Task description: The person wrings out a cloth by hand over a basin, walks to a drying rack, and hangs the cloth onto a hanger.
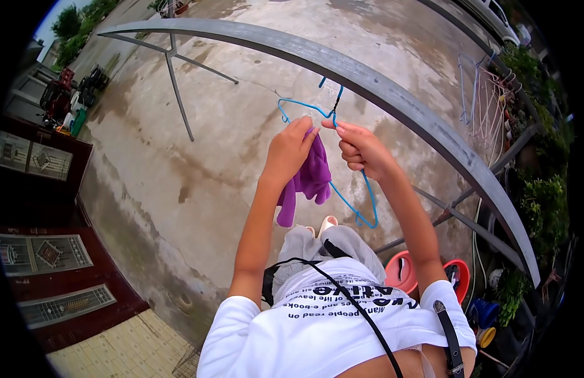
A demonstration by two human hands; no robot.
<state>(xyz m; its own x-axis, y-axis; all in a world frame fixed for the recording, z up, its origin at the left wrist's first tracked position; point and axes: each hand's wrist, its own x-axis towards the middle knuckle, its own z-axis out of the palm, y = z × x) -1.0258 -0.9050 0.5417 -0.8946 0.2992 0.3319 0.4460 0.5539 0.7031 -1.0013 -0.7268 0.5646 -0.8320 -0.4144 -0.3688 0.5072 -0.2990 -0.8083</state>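
Note:
My left hand (288, 151) is closed on a bunched purple cloth (313, 171), which hangs down from my fingers; its exact kind cannot be made out. A blue clothes hanger (370, 195) dangles from the grey metal rail (367, 82), its hook passing up behind the bar. Just under the hook, my right hand (365, 150) pinches the hanger near its neck, fingers curled. One end of the hanger points up and left past my left hand, the other slants down below my right. The cloth overlaps part of the hanger's bottom bar.
Pink and red basins (402, 271) stand on the ground by my right side. More hangers (473, 88) hang at the far right near green plants (537, 201). The rail's thin metal legs (178, 94) reach the concrete at left. Dark red doors (46, 252) line the left.

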